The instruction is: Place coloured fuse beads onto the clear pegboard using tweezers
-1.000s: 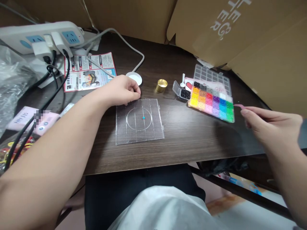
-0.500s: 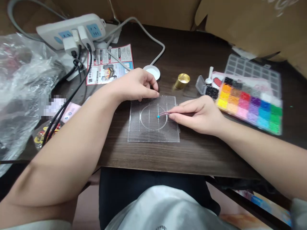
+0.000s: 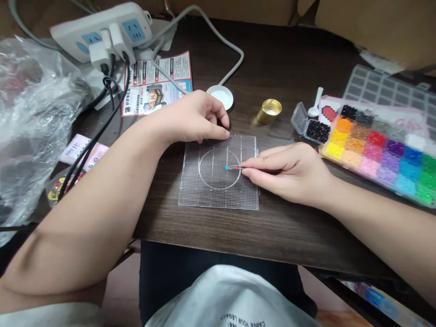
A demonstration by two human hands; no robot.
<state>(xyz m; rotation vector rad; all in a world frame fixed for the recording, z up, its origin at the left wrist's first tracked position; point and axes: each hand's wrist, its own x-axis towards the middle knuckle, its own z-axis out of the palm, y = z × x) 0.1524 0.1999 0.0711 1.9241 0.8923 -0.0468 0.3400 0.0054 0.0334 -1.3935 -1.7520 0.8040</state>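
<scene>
A clear pegboard (image 3: 218, 197) with a pale oval outline lies on the dark table. My right hand (image 3: 286, 172) pinches pink tweezers (image 3: 252, 168) at the board's right side. The tweezers' tips meet a small blue bead spot (image 3: 226, 168) inside the oval. At the board's top edge rests my left hand (image 3: 200, 119), fingers curled and thumb near the edge; whether anything is between its fingers is hidden.
A bead tray (image 3: 384, 154) in many colours sits at right, with a small box of black beads (image 3: 317, 131), a white scoop (image 3: 316, 104) and a gold cup (image 3: 269, 111). A power strip (image 3: 102, 32) and plastic bag (image 3: 30, 118) are at left.
The view has shifted, so the bead tray appears larger and further right. The tweezers look flatter against the board, still at the blue spot. My left hand keeps its place at the top edge.
</scene>
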